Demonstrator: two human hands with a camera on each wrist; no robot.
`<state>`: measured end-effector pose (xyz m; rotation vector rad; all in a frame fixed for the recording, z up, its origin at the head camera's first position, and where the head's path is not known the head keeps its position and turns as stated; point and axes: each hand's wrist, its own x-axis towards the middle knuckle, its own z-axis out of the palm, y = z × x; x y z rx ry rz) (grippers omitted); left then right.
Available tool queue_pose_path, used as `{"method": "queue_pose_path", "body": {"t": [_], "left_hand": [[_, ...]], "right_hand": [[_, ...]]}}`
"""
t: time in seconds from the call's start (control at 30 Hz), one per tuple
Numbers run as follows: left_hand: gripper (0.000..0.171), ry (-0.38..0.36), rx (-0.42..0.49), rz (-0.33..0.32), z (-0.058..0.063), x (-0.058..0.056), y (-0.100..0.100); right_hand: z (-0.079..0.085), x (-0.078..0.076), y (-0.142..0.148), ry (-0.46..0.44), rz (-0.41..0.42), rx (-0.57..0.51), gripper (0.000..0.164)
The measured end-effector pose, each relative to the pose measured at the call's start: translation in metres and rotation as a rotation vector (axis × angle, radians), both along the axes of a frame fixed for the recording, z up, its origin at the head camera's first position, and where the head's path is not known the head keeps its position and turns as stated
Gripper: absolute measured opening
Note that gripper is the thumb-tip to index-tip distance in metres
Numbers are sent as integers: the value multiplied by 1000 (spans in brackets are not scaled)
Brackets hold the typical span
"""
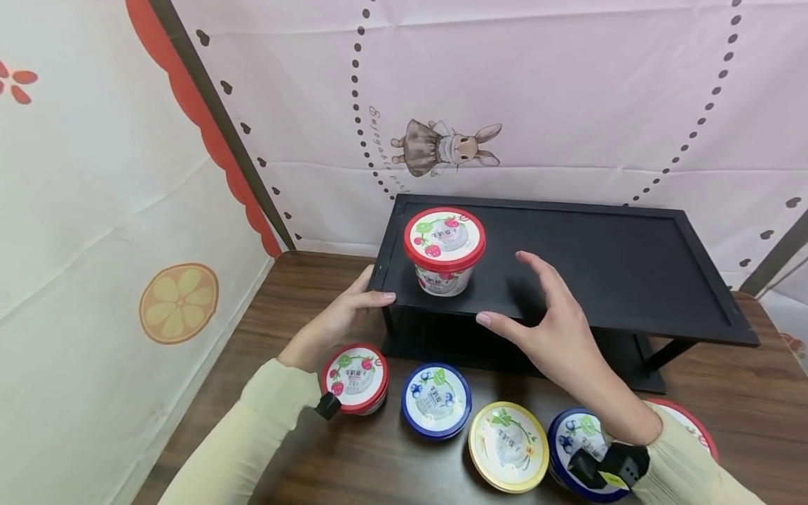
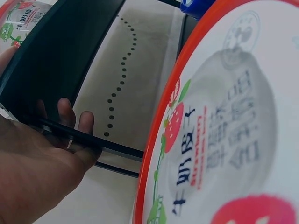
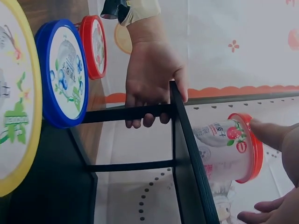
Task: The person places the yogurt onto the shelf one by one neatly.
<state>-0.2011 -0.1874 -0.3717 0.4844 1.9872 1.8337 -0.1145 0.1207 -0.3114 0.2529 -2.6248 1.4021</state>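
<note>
A red-lidded tub (image 1: 445,245) with strawberry pictures stands upright on the left part of a black shelf (image 1: 581,266). My left hand (image 1: 344,308) grips the shelf's left end, its thumb on the top board; the right wrist view shows its fingers (image 3: 148,120) curled at the side bar. To the right of the tub, my right hand (image 1: 555,330) hovers over the shelf's front edge, thumb and fingers spread and holding nothing. In the head view a gap separates it from the tub.
Several tubs stand along the table before the shelf: a red-lidded one (image 1: 355,379), a blue-lidded one (image 1: 436,401), a yellow-lidded one (image 1: 508,447), another blue one (image 1: 577,449) and a red one (image 1: 691,424) partly behind my right forearm. Printed cloth (image 1: 568,91) hangs behind.
</note>
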Motion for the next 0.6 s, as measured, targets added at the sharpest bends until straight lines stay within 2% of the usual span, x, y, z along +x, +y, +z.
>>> {"method": "queue_pose_path", "body": {"t": [0.3,0.6], "left_hand": [[67,-4,-3,2,-1,0,0],[67,-11,-20,0,-1,-1,-1]], "right_hand": [[-4,11,16,46,49,-131,85],[-7,19,30,214,128,-263,74]]}}
